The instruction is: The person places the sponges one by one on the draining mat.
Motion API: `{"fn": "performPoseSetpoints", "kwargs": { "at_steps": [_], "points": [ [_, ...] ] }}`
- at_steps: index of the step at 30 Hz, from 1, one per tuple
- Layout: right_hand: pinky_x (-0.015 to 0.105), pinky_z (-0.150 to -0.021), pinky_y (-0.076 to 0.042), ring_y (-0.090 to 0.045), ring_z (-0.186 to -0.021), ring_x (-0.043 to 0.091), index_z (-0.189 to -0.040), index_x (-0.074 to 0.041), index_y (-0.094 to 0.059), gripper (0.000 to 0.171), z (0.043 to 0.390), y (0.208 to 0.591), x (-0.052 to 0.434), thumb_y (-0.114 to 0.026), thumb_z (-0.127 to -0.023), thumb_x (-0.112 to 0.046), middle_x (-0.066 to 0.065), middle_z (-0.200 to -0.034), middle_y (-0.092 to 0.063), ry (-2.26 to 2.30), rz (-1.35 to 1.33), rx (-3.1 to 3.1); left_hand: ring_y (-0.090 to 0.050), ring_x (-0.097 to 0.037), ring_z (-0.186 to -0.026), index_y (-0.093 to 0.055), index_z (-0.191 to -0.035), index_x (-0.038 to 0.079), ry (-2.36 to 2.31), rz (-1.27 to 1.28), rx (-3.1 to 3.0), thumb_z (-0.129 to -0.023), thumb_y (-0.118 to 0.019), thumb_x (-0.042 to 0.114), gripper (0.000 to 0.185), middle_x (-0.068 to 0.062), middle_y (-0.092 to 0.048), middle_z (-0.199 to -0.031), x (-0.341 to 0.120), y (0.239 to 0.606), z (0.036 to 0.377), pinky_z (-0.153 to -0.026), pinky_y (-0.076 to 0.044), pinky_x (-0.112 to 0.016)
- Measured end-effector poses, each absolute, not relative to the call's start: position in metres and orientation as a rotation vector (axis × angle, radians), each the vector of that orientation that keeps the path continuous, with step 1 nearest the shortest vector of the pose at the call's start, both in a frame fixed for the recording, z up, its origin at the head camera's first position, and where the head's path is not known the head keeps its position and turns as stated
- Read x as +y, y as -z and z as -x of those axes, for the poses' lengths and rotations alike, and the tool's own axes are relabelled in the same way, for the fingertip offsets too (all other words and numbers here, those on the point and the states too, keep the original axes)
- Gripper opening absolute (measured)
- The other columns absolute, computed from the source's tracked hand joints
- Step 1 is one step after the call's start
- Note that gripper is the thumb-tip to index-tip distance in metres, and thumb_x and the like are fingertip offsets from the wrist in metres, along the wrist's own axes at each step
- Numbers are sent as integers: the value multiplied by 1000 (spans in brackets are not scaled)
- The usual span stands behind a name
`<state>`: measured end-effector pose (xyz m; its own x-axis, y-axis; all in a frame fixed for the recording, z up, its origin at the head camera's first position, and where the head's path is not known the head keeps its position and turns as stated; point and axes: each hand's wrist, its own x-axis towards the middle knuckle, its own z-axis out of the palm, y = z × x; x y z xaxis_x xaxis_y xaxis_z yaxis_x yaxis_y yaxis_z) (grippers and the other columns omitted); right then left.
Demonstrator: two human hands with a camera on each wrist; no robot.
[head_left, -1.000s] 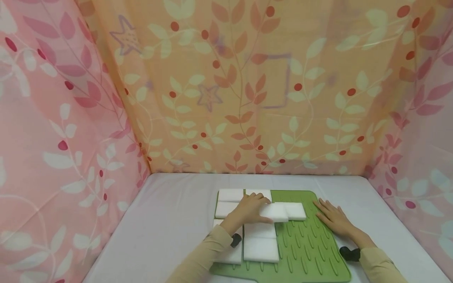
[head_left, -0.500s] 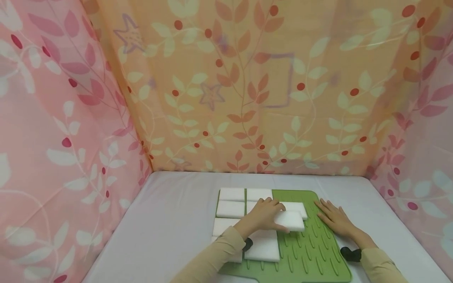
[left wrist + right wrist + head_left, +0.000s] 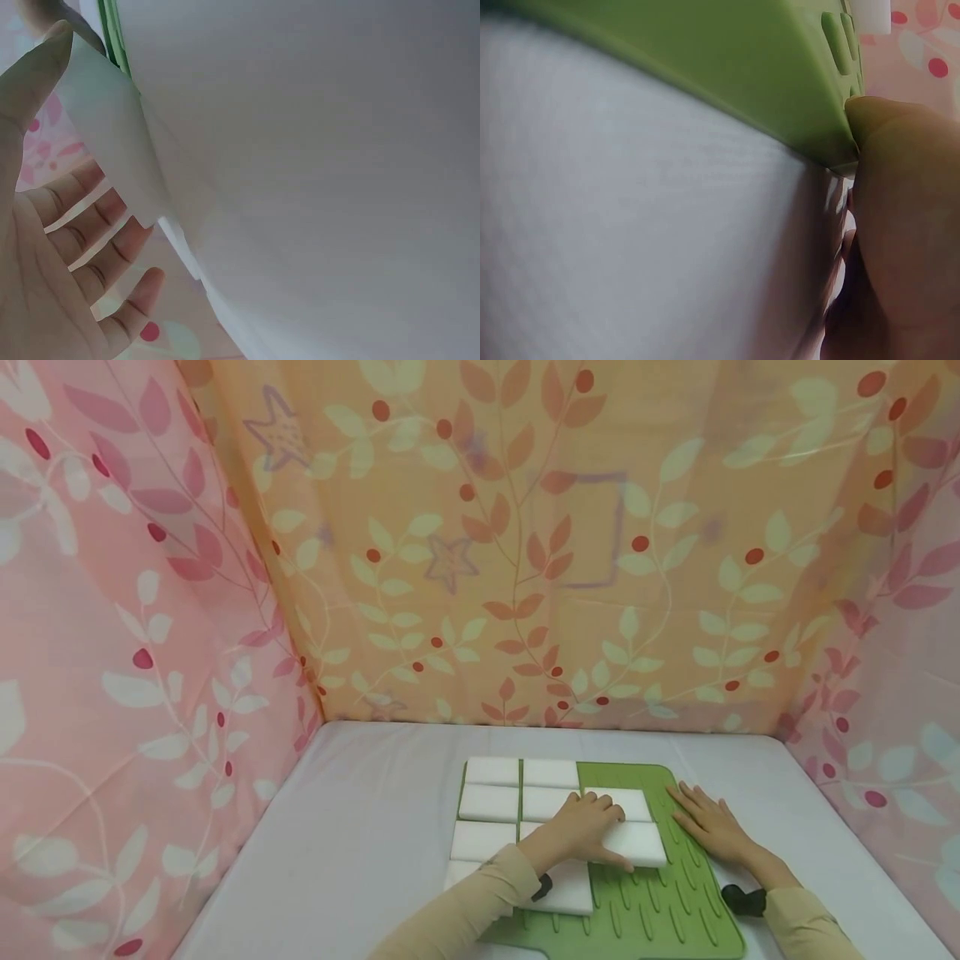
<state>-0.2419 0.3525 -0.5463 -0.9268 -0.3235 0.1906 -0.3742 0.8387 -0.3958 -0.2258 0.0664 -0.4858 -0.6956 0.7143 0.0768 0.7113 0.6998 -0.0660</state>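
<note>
My left hand [image 3: 573, 831] grips a white sponge block [image 3: 637, 845] by its left end, thumb on the near side and fingers on the far side. In the left wrist view the block [image 3: 112, 142] sits between thumb and fingertips. It lies low over the green ridged mat [image 3: 675, 914], just in front of another white block [image 3: 618, 803]. Palm down with fingers extended, my right hand [image 3: 712, 828] rests at the mat's right edge. The right wrist view has the right thumb [image 3: 900, 127] touching that raised green edge.
Several white blocks [image 3: 491, 803] cover the mat's left half in two columns; my left forearm hides part of them. The mat lies on a white-covered table [image 3: 360, 827]. Flower-patterned curtains [image 3: 420, 610] enclose the back and sides.
My left hand has carried the white sponge block rightward and toward me, from overlapping the right-hand block to just in front of it. The right hand stays at the mat's edge.
</note>
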Motion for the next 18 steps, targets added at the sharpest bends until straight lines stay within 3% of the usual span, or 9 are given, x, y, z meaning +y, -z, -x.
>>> {"fn": "performPoseSetpoints", "kwargs": {
  "at_steps": [18],
  "points": [
    [72, -96, -10, -24, -129, 54, -141, -8, -38, 51, 242, 546, 353, -48, -96, -30, 29, -143, -30, -670, -571, -2887, -47, -6, -99, -49, -124, 33, -239, 1214, -2817, -67, -48, 82, 75, 13, -50, -114, 71, 482, 218, -81, -38, -27]
  ]
}}
